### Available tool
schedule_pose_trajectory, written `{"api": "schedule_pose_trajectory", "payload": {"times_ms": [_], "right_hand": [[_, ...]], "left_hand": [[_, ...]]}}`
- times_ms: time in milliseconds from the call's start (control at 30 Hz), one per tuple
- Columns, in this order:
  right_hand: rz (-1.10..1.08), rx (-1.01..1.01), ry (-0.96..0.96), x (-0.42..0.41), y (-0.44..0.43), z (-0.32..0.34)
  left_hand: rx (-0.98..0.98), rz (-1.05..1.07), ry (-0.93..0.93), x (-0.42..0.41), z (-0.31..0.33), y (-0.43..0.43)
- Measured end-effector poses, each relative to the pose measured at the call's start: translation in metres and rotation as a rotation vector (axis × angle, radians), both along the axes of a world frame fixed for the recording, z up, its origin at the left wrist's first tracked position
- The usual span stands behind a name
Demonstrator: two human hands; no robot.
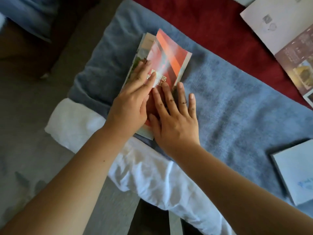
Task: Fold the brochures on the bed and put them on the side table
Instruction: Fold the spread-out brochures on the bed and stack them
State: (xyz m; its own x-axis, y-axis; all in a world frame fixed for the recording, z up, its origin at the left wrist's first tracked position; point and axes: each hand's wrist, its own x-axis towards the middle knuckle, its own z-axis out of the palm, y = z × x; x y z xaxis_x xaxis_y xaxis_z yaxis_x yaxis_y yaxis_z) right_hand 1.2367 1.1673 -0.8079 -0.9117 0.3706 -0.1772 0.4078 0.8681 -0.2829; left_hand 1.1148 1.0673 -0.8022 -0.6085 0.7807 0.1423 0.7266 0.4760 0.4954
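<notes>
Pressing down on the folded red brochure (167,60), left hand (130,102) and right hand (176,126) lie flat, fingers straight, grasping nothing. It sits on blue towel (237,107) on bed (211,22).

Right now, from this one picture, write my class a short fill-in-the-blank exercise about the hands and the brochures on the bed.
1. The red brochure is pressed down by ____ hands: the left hand and the right hand.
2. It lies on a towel whose colour is ____.
3. The unfolded brochure lies on the red bedcover to the person's ____.
Missing words: two; blue; right.
</notes>
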Motion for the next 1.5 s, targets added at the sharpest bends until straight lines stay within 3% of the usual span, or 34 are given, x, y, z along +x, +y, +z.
{"api": "schedule_pose_trajectory", "payload": {"times_ms": [267,400,567,767,933,1067,1167,1300,1367,1500], "right_hand": [[-0.079,-0.138,0.072,-0.031,0.016,0.018],[0.027,-0.095,-0.172,-0.054,0.047,0.021],[0.122,-0.051,-0.345,-0.072,0.053,0.015],[0.096,-0.082,-0.514,-0.091,0.052,0.006],[0.122,-0.125,-0.546,-0.096,0.06,0.006],[0.152,-0.186,-0.489,-0.093,0.07,0.01],[0.187,-0.26,-0.343,-0.068,0.078,0.012],[0.263,-0.231,-0.217,-0.008,0.096,0.021],[0.199,-0.219,-0.194,0.028,0.112,0.03],[-0.131,-0.157,-0.01,0.111,0.163,0.037]], "left_hand": [[-0.305,0.089,0.195,0.005,0.007,-0.013],[-0.446,0.073,0.072,0.014,0.003,-0.013],[-0.476,0.094,0.026,0.015,-0.015,-0.011],[-0.523,0.107,-0.027,0.015,-0.031,-0.004],[-0.58,0.096,0.011,0.016,-0.033,-0.003],[-0.6,0.133,0.161,0.037,-0.028,-0.005],[-0.576,0.15,0.232,0.05,-0.023,-0.006],[-0.42,0.124,0.185,0.068,-0.009,0.006],[-0.352,0.089,0.146,0.084,0.0,0.026],[-0.314,-0.072,0.088,0.129,0.005,0.089]]}}
